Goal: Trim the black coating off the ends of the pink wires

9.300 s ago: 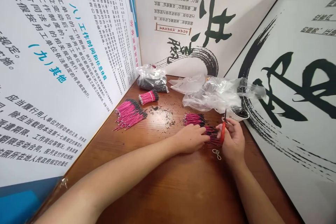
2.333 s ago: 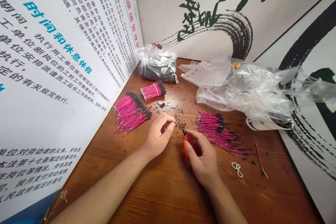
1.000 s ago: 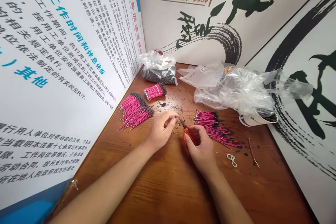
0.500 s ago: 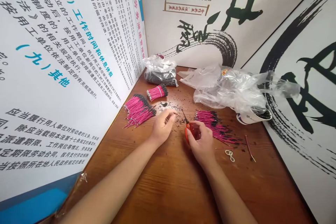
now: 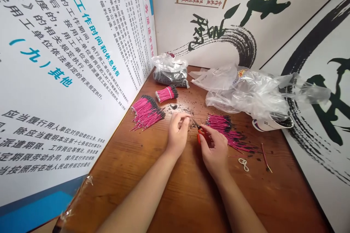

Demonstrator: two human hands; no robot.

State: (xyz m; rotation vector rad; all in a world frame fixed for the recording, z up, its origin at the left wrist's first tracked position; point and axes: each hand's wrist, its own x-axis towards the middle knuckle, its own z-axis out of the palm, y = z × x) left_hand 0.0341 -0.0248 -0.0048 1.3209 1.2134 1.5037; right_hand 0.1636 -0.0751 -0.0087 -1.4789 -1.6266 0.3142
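My right hand [image 5: 216, 147] is closed round red-handled scissors [image 5: 200, 131], whose thin dark blades point up and left toward my other hand. The thumb and forefinger of my left hand [image 5: 177, 133] are pinched together just left of the blade tips. A small reddish tip shows at the pinch, too small to make out. Right beyond my right hand lies a pile of pink wires with black ends [image 5: 232, 134]. Left of my left hand spreads another pile of pink wires [image 5: 146, 113]. Behind it sits a wire bundle [image 5: 166, 93] tied with a white band.
Black crumbs [image 5: 175, 107] are scattered past my hands. A clear bag of black pieces [image 5: 171, 74] stands at the back left; crumpled plastic bags [image 5: 237, 91] lie over a tipped white cup [image 5: 266, 125]. A looped pale band [image 5: 243, 164] and a loose wire [image 5: 265, 158] lie rightward. Printed panels enclose the wooden table [image 5: 175, 196].
My view has shifted slightly, so things sit a little farther right. The scissor tips and my left fingertips are closer together now.
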